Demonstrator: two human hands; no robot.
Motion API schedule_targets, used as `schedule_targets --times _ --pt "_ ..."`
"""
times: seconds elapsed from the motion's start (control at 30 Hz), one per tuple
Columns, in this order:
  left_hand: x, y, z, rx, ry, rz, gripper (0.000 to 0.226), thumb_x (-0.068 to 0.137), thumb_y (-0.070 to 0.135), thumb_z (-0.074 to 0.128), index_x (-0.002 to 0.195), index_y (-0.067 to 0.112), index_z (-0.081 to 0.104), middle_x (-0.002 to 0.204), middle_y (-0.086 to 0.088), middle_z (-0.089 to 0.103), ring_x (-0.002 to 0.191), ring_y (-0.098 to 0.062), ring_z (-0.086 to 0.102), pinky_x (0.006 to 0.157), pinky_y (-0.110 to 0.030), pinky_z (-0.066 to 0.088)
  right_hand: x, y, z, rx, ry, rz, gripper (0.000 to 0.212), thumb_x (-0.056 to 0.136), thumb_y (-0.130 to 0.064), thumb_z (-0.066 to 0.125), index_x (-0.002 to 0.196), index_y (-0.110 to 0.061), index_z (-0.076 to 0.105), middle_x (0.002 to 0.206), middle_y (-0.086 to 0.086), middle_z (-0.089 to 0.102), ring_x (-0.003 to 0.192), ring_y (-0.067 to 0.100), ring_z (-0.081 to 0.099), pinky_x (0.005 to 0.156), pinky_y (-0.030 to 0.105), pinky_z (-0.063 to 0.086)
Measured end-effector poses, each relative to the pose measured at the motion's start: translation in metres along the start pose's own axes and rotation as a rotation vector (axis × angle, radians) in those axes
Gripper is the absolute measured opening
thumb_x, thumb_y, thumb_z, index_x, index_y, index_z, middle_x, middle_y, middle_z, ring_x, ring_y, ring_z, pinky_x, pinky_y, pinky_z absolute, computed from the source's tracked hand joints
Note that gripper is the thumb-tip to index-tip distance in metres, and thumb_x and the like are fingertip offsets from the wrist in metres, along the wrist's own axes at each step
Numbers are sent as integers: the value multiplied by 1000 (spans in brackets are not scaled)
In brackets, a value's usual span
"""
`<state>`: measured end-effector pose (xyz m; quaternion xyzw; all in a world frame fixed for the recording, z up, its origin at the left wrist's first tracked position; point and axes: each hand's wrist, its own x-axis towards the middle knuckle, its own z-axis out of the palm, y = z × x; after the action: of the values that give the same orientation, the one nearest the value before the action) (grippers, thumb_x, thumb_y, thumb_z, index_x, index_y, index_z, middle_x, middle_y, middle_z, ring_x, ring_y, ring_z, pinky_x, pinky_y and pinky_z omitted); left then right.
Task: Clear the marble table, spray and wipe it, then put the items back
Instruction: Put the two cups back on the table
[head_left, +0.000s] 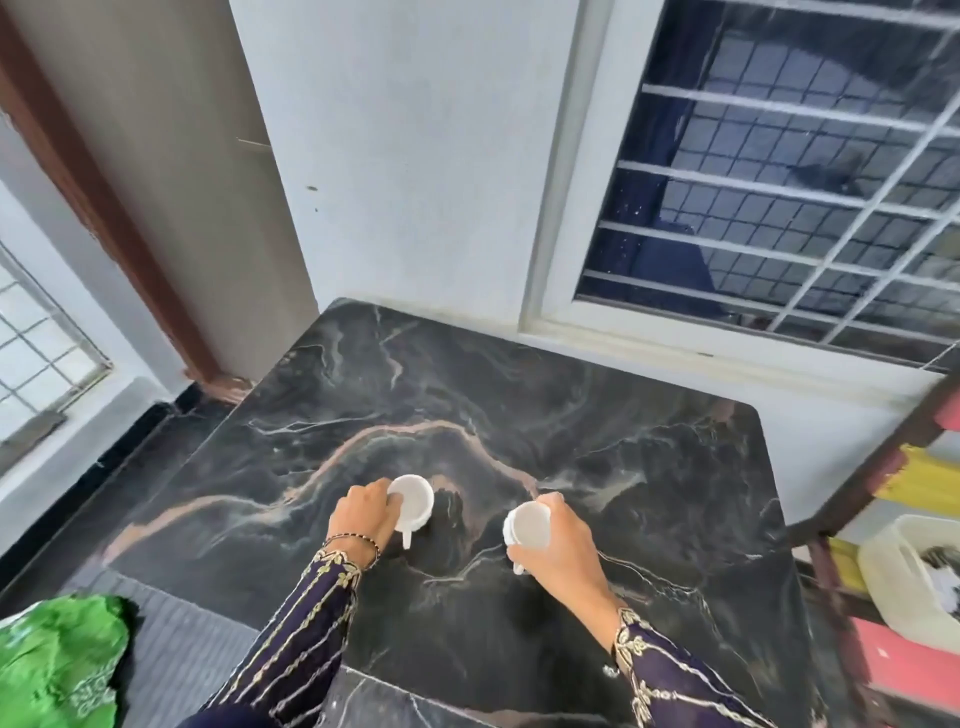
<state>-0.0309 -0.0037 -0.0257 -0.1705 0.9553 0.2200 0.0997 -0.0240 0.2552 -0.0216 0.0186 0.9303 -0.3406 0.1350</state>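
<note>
The black marble table (519, 405) with pale and pink veins fills the middle of the view. Two white cups stand or hover near its front centre. My left hand (361, 517) grips the rim of the left white cup (415, 501), whose handle points toward me. My right hand (563, 545) holds the right white cup (527, 525) from its right side; this cup looks tilted. I cannot tell whether either cup touches the marble. Both cups appear empty inside.
A white wall and a barred window (779, 182) stand behind the table. A green cloth (57, 660) lies at lower left over a grey ribbed mat. At right a dark-framed rack (857, 467) holds a white plastic container (904, 582).
</note>
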Motion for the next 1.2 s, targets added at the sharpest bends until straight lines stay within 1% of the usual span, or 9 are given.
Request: schedule_targets --times 0.1,0.33,0.4,0.53,0.67,0.83,0.97,1.1,1.2 --pt "10 -9 0 25 -5 22 29 93 28 41 104 9 59 109 -19 67 101 -42 60 80 -40 48 8 -9 11 -15 -20 20 62 71 -29 80 123 -18 49 119 1 58 113 23 55 90 33 50" --pt "22 -19 -3 -7 32 23 25 93 28 43 99 9 57 103 -22 68 96 -42 62 74 -39 46 18 -17 31 -54 -9 30 64 74 -37 76 129 -20 47 123 2 56 118 22 49 90 33 45" --pt "23 -21 -1 -12 48 10 25 93 28 43 101 9 57 104 -22 68 97 -42 61 76 -39 47 20 -18 32 -56 -11 20 67 77 -38 76 134 -19 45 129 3 55 122 22 46 92 34 45" --pt "23 -17 1 18 82 -24 33 96 37 37 106 11 54 106 -21 67 99 -42 62 80 -40 48 23 -20 30 -53 -36 -3 80 85 -44 74 148 -17 34 147 3 45 134 24 39 104 37 42" --pt "17 -11 0 63 166 -58 37 95 41 37 104 10 54 103 -23 68 97 -42 63 80 -42 50 20 -19 26 -36 -23 -23 88 85 -53 73 153 -18 30 153 1 41 139 24 36 107 42 43" --pt "4 3 -1 135 253 -59 31 94 37 42 103 9 52 92 -21 70 88 -42 68 70 -39 51 11 -4 17 4 -5 -40 87 85 -59 70 152 -22 28 154 -3 39 143 19 34 106 40 44" --pt "-4 21 -4 95 345 -61 35 94 42 45 107 11 55 83 -21 72 80 -42 69 66 -38 50 3 10 8 24 -4 -13 82 86 -61 68 149 -26 30 155 -5 39 142 17 39 106 42 45" --pt "-15 51 -4 54 407 10 39 96 44 42 118 15 55 85 -21 72 82 -41 69 69 -41 51 -6 27 -3 77 -12 2 78 87 -60 67 149 -28 33 156 -6 40 141 18 43 110 44 45" --pt "-25 80 -1 22 388 149 37 98 43 39 115 14 55 79 -18 71 77 -39 68 64 -41 50 -13 44 -13 101 5 2 72 90 -59 65 147 -25 36 153 -6 44 137 16 48 109 40 46"
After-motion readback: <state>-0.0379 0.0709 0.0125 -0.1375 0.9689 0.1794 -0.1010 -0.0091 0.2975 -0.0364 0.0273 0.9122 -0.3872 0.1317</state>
